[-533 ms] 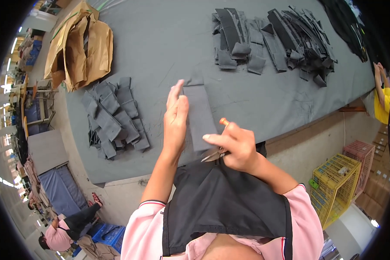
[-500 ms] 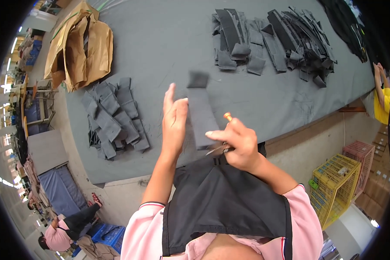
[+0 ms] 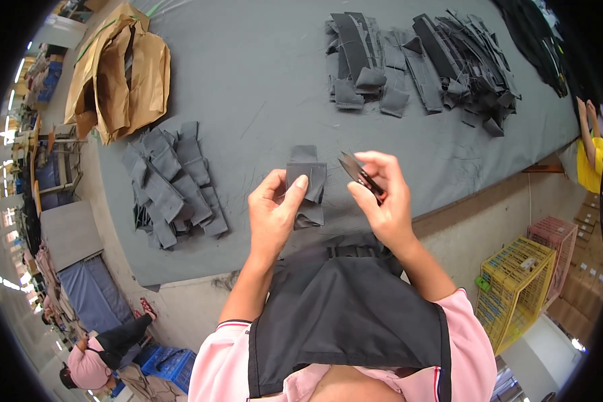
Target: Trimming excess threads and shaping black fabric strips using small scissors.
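Note:
My left hand (image 3: 273,209) pinches a dark grey fabric strip (image 3: 306,175) between thumb and fingers, just above the covered table. Part of the strip is folded over, and its lower end hangs by my fingers. To its right, my right hand (image 3: 390,201) is closed on a pair of small dark thread snips (image 3: 362,175). Their blades point up and left, a short way apart from the strip. A loose pile of similar grey strips (image 3: 174,184) lies left of my left hand. Further back on the right are bundles of grey strips (image 3: 358,60) and a heap (image 3: 472,74).
A grey cloth-covered table (image 3: 248,60) spreads before me. An open brown paper bag (image 3: 124,74) stands at its far left. Yellow wire crates (image 3: 519,275) sit on the floor at right. A person in yellow (image 3: 593,164) is at far right, another in pink (image 3: 90,362) at lower left.
My left hand, open beside the strip before, now grips it, and the strip is folded over. My right hand has moved up and right, its snips now pointing upward.

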Available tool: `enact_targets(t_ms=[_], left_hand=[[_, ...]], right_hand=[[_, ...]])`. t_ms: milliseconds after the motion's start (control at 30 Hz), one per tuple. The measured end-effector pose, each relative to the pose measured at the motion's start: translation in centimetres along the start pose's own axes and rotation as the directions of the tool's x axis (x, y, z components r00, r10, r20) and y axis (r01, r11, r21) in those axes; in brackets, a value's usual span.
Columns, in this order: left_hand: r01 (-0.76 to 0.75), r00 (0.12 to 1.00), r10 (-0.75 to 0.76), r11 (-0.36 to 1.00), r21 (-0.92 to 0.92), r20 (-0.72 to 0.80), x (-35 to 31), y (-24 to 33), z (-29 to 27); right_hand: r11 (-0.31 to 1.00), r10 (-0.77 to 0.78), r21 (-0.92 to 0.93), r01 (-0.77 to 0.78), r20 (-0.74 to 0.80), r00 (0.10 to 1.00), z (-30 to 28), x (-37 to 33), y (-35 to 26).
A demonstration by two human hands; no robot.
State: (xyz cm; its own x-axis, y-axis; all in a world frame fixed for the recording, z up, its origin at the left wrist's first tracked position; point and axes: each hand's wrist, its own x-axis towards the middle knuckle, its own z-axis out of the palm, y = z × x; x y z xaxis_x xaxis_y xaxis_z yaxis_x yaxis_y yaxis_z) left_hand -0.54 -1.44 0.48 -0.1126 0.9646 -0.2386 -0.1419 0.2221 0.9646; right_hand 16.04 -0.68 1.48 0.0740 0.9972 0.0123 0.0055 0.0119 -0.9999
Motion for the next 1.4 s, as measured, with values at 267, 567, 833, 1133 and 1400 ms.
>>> enact_targets(t_ms=[267, 567, 833, 1133, 1400], left_hand=[[0.026, 1.0, -0.026, 0.998, 0.063, 0.001, -0.2, 0.4, 0.8], [0.05, 0.999, -0.051, 0.998, 0.039, 0.019, -0.5, 0.5, 0.7], [0.004, 1.0, -0.005, 0.969, 0.248, 0.001, -0.5, 0.1, 0.6], [-0.118, 0.992, 0.121, 0.887, 0.447, 0.021, -0.7, 0.5, 1.4], [-0.182, 0.981, 0.192, 0.837, 0.517, 0.033, -0.6, 0.7, 1.8]], right_hand=[[0.755, -0.4, -0.485, 0.441, 0.192, 0.896, -0.6, 0.1, 1.3], [0.651, -0.545, -0.501, 0.57, 0.214, 0.811, -0.3, 0.5, 1.9], [0.764, -0.455, -0.407, 0.5, 0.208, 0.866, -0.3, 0.5, 0.6], [0.67, -0.483, -0.526, 0.524, 0.227, 0.845, 0.6, 0.0, 0.3], [0.629, -0.521, -0.557, 0.542, 0.215, 0.826, 0.7, 0.0, 0.6]])
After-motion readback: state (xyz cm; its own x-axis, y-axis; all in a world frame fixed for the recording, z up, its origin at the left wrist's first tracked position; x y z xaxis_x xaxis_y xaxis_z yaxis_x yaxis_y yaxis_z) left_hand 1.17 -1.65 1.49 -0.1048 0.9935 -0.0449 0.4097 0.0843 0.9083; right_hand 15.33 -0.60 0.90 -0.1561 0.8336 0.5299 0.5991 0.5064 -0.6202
